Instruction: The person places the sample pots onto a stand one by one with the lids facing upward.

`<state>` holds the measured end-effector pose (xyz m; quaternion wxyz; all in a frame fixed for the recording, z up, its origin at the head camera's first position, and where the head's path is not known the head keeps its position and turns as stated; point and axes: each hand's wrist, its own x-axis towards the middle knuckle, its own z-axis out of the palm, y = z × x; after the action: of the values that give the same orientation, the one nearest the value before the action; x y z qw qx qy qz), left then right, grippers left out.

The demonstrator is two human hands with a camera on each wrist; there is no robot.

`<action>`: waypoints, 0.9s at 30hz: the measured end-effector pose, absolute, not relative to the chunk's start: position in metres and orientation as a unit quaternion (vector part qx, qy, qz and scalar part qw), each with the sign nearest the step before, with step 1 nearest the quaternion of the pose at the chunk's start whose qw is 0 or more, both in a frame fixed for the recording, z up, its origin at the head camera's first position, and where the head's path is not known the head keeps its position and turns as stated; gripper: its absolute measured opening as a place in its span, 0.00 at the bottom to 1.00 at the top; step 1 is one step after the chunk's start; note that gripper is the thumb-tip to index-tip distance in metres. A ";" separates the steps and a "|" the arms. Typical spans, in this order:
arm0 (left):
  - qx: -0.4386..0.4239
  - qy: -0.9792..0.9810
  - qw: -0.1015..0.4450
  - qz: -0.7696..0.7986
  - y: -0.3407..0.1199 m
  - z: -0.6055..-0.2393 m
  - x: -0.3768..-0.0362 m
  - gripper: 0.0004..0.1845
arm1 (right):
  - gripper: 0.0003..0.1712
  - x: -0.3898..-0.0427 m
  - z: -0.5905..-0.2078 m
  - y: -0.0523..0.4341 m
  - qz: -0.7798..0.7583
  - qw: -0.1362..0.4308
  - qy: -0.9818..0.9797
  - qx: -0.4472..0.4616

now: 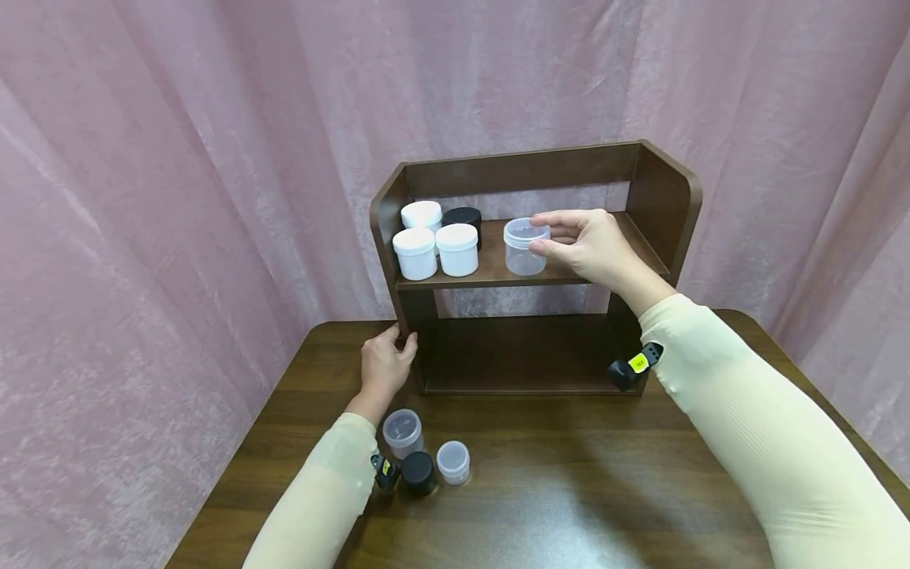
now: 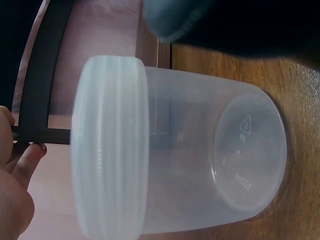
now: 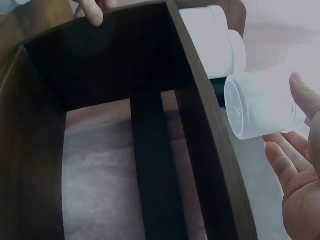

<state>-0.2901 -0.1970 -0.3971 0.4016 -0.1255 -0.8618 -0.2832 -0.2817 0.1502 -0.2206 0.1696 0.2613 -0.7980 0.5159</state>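
While left hand braces shelf's lower left corner (fingers loose), right hand pinches clear jar near upper board's front edge.

Pink velvety curtain hangs in folds behind and on both sides, closing off the space. Dark brown wooden table with visible grain and a rounded back corner, soft glare patch on its near surface. Lighting even and diffuse, faint shadows under the sleeves. No floor visible.
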 end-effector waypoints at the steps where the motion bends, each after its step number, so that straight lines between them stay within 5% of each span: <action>1: -0.125 -0.862 0.401 -0.283 -0.197 -0.397 -0.290 0.07 | 0.24 -0.285 -0.221 0.150 0.513 0.172 -0.800 0.260; 27: -0.128 -0.859 0.403 -0.289 -0.197 -0.399 -0.292 0.06 | 0.25 -0.320 -0.225 0.140 0.465 0.166 -0.841 0.222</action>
<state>-0.2921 -0.1968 -0.3985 0.4030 -0.1282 -0.8590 -0.2886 -0.3199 0.1396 -0.2250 0.1656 0.2224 -0.8408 0.4649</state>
